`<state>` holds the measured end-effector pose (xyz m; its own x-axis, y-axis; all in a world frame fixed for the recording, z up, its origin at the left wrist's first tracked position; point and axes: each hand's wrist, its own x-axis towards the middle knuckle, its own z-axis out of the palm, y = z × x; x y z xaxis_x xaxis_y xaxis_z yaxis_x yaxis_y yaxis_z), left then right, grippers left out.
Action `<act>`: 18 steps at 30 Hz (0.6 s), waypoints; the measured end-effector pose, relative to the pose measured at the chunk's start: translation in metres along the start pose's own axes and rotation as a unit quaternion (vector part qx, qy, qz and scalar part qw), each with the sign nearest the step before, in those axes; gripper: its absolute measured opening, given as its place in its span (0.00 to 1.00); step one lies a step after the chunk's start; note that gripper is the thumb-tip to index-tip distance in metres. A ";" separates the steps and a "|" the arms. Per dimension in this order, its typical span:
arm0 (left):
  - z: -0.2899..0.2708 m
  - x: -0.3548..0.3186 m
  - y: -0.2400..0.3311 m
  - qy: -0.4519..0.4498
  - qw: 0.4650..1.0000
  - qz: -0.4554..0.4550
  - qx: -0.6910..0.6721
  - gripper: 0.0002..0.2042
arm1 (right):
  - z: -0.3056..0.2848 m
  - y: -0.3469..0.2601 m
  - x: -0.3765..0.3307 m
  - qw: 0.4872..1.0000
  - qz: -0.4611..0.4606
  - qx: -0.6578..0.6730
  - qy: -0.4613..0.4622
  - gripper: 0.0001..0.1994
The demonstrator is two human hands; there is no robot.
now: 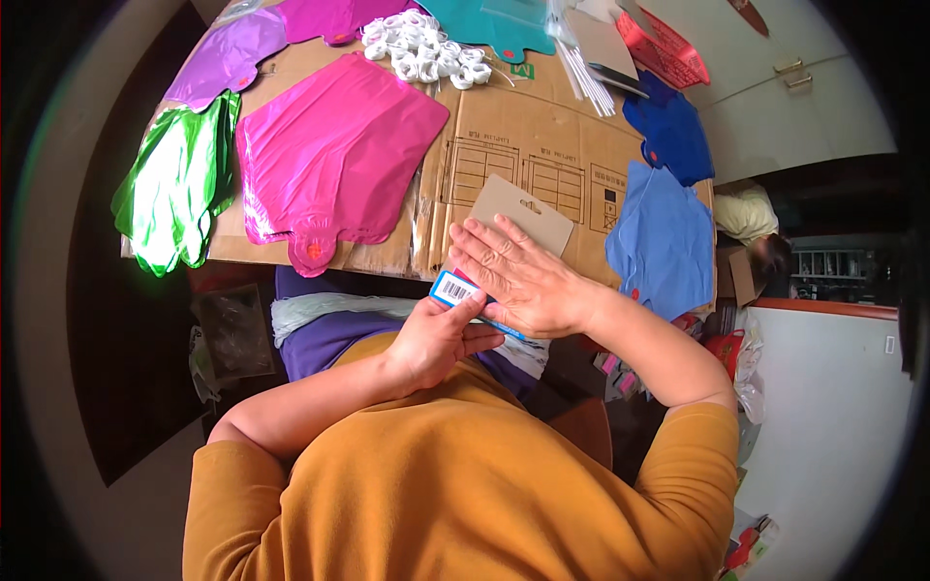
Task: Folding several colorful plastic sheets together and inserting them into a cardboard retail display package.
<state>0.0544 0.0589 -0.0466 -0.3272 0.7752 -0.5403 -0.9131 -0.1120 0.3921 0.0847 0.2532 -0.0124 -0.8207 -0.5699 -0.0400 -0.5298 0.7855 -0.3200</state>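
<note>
At the near edge of the cardboard, a flat grey-brown hang card (531, 215) with a slotted hole slants away from my body. Its lower end has a blue border and a white barcode label. My left hand (433, 341) pinches that lower end between thumb and fingers. Across the middle of the card lies my right hand (523, 281), palm down with fingers stretched out, covering much of it. A bit of pink shows beneath the right palm; what it belongs to is hidden. Closest to the hands on the left is a flat magenta foil balloon (339, 155).
Around the cardboard sheet (387, 254) lie foil balloons in green (179, 184), purple (228, 58), teal (489, 24), dark blue (670, 131) and light blue (664, 237). Small white ribbon rolls (417, 44), white sticks (584, 73) and a red basket (664, 48) sit behind. A person (746, 213) bends at right.
</note>
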 end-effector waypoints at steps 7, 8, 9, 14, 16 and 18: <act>-0.008 0.002 -0.004 -0.005 0.999 0.036 0.005 0.10 | 0.000 -0.001 0.002 1.000 -0.001 0.003 0.003 0.39; -0.008 0.005 -0.005 -0.002 0.999 0.041 0.006 0.09 | 0.000 0.000 0.002 1.000 0.002 0.000 0.005 0.39; -0.005 0.005 -0.006 0.007 0.999 0.041 0.004 0.08 | 0.002 0.000 0.002 1.000 0.004 -0.003 0.007 0.39; -0.006 0.007 -0.007 0.014 0.997 0.062 0.031 0.08 | 0.001 -0.002 0.003 1.000 0.011 -0.008 0.003 0.39; -0.005 0.006 -0.006 0.036 0.997 0.055 0.047 0.08 | -0.016 0.002 0.006 0.996 0.013 0.084 -0.023 0.38; -0.009 0.007 -0.005 0.028 0.997 0.054 0.041 0.07 | -0.048 0.017 0.018 0.974 0.024 0.218 -0.059 0.36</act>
<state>0.0545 0.0587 -0.0592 -0.4385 0.7249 -0.5313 -0.8492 -0.1405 0.5091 0.0507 0.2682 0.0263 -0.7977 -0.5800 -0.1654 -0.3297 0.6490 -0.6857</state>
